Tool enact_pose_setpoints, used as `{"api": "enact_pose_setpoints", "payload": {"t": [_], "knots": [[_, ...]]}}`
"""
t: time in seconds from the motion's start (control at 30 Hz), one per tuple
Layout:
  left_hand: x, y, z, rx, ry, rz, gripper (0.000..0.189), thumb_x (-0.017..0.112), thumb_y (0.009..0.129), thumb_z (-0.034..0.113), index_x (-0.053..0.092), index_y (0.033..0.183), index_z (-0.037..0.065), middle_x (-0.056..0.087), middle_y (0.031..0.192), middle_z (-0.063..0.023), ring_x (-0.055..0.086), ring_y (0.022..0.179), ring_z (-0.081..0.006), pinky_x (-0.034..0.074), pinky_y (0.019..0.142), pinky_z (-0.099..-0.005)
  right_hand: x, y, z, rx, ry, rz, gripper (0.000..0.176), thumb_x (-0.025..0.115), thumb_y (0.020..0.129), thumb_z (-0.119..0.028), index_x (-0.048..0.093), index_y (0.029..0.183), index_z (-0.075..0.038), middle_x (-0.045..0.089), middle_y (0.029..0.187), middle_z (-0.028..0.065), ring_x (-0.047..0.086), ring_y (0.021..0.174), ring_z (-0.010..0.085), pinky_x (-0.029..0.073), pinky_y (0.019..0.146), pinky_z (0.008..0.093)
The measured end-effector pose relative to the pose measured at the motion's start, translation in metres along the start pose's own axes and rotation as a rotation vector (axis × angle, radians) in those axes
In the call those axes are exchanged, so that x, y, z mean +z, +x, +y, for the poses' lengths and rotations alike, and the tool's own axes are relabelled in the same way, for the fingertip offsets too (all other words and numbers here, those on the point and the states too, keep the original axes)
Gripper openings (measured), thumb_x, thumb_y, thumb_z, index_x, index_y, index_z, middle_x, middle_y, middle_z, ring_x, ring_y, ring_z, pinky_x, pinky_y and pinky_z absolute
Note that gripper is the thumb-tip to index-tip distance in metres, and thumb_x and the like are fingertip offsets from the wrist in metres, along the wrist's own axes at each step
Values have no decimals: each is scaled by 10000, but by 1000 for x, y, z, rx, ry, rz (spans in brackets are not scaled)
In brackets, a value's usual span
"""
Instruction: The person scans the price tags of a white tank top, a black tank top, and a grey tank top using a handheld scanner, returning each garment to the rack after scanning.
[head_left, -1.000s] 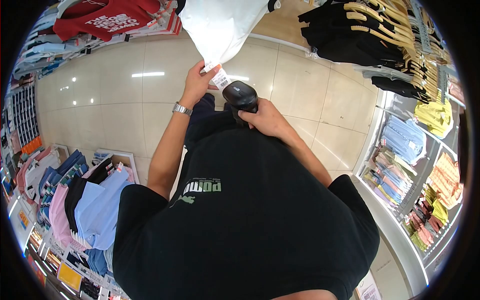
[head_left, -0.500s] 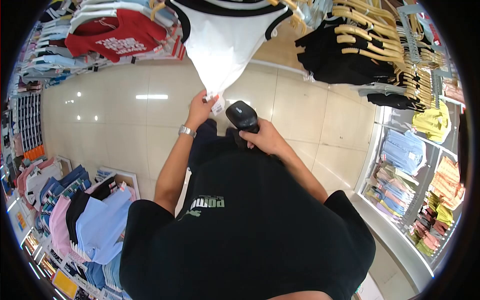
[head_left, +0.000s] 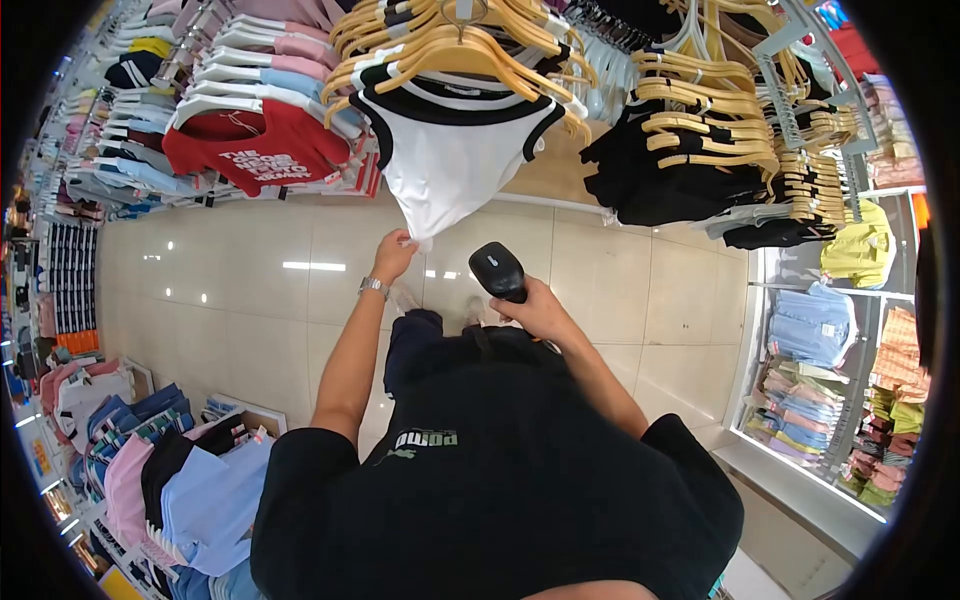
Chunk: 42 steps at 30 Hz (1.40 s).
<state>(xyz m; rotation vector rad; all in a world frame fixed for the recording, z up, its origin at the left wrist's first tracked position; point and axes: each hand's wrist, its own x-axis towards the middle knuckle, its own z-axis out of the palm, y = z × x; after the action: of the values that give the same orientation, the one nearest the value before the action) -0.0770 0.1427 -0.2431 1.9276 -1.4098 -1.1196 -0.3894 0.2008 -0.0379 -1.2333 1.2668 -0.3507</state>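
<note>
A white top with black trim (head_left: 445, 165) hangs from a wooden hanger (head_left: 462, 62) at the top centre. My left hand (head_left: 395, 254), with a watch on the wrist, pinches the lower edge of this top and draws it toward me. In my right hand (head_left: 530, 305) is a black handheld scanner (head_left: 498, 271), its head pointing up and away from me. The scanner is apart from the top, to the right of its lower edge. No tag shows clearly at my left fingers.
A red printed shirt (head_left: 262, 150) hangs at the left among other tops. Black garments (head_left: 680, 180) hang on wooden hangers at the right. Folded clothes (head_left: 210, 500) lie at the lower left. Shelves with clothes (head_left: 810, 325) stand along the right, above a tiled floor (head_left: 600, 290).
The view has tilted up, showing more of the hangers. The white tag that showed at my left fingers is no longer visible. My left hand still pinches the top; my right still holds the scanner.
</note>
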Motion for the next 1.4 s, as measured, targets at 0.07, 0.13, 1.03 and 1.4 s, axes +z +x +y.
{"api": "enact_pose_setpoints", "payload": {"t": [0.07,0.13,1.03,1.4], "knots": [[-15,-2,18,25,99,110,287,707,861,138,638,1114,21,684,1016,-99,663,879,-218,514,785,-362,0,4,-2,-8,18,32,347,753,849,-190,618,1059,51,690,870,91,663,781,153,532,733,309],[-38,-9,60,185,178,339,266,693,874,131,631,1114,34,667,1019,-112,647,885,-262,505,797,-379,3,8,-10,2,92,41,377,775,853,-231,623,1058,46,690,898,92,660,803,154,530,747,310],[-193,32,276,909,13,21,195,701,885,123,665,1043,14,689,878,-145,667,743,-290,512,622,-343,54,50,-138,-435,646,715,349,651,918,-38,573,1250,37,670,1152,163,688,950,249,554,814,363],[-91,-66,268,549,-514,-626,189,587,1007,158,560,1144,32,615,857,-43,574,760,-110,483,654,-277,57,19,-160,-567,560,1089,599,764,826,29,491,1358,16,600,1323,141,648,1078,205,562,837,304]]}}
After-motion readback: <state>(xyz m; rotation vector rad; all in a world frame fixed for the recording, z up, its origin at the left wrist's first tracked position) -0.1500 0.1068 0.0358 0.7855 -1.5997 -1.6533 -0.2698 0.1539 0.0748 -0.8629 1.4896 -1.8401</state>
